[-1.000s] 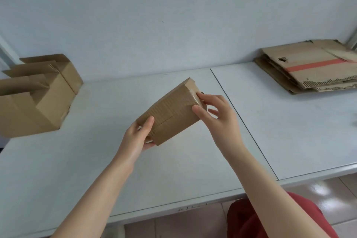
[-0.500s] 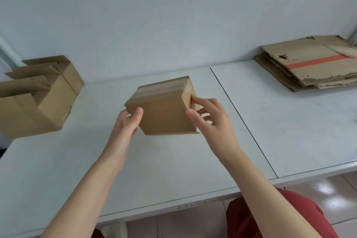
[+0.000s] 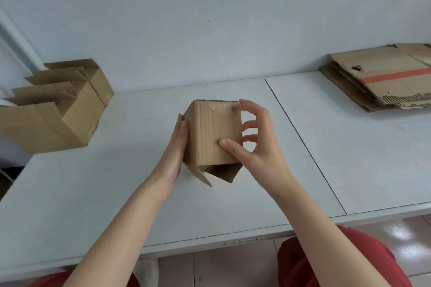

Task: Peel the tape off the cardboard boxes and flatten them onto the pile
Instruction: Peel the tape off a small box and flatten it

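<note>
Cardboard box (image 3: pixel 213 133) upright; left hand (image 3: pixel 175 147) flat, right hand (image 3: pixel 253 144) curled.

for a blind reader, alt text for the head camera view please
A left hand and right hand hold a small box over a white table, bottom flaps hanging open. Open boxes sit at left, a pile of flat cardboard at right.

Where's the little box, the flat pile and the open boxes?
little box (image 3: pixel 207 133), head view, front face.
flat pile (image 3: pixel 382 67), head view, top sheet.
open boxes (image 3: pixel 81 116), head view, side wall.
</note>
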